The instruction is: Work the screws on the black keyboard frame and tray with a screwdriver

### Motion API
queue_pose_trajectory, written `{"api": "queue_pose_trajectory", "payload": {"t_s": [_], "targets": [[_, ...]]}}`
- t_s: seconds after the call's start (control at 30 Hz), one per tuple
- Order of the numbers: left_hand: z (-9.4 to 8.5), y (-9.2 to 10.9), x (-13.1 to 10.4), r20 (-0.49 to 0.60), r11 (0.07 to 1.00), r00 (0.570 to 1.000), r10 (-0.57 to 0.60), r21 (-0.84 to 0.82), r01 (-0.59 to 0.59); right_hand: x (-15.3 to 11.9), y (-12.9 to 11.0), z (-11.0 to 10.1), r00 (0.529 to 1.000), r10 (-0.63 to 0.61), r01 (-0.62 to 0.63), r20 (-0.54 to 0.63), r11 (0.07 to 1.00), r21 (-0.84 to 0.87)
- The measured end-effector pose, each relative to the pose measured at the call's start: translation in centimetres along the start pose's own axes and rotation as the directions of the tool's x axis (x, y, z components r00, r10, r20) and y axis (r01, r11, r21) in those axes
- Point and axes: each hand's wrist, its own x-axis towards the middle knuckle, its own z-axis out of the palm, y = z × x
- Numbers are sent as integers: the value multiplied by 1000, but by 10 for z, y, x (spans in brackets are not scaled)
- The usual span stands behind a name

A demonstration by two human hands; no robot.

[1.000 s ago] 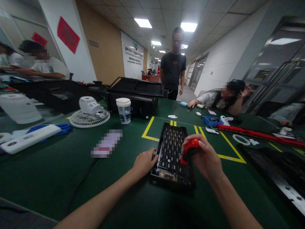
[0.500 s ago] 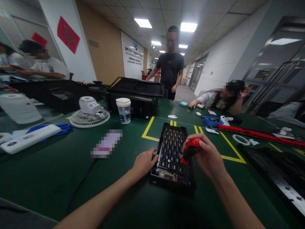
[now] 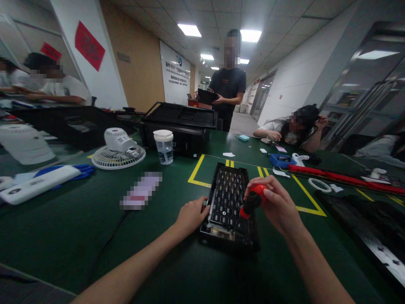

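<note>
The tip of the red-and-black screwdriver [image 3: 252, 201] is lost against the black tray [image 3: 225, 190]. Curled around its handle, the right hand [image 3: 282, 205] slants it down and leftward over the tray's right side. The left hand [image 3: 191, 216] grasps the left edge; the tray lies lengthwise away from the person on the table [image 3: 152, 253].

Red screwdriver [image 3: 252, 202], seemingly, tilted over black panel [image 3: 228, 195].
</note>
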Motion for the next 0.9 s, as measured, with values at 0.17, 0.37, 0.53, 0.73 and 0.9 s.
{"api": "queue_pose_trajectory", "payload": {"t_s": [0.17,0.37,0.53,0.73,0.9], "targets": [[1,-2,1,-11,1000,1000,12,3,-12,1,-1,-1,1000,-10,10,-6,999,-31],[0,-2,1,2,1000,1000,3,0,-3,2,-3,0,999,-41,39,-20,994,-99],[-3,1,0,32,1000,999,-30,7,30,0,-3,-1,997,-69,64,-19,983,-172],[-3,1,0,30,1000,999,-29,3,29,-3,-3,0,996,-90,81,-24,965,-250],[0,0,0,4,1000,1000,-7,5,7,-2,-5,3,984,-168,136,-51,913,-384]]}}
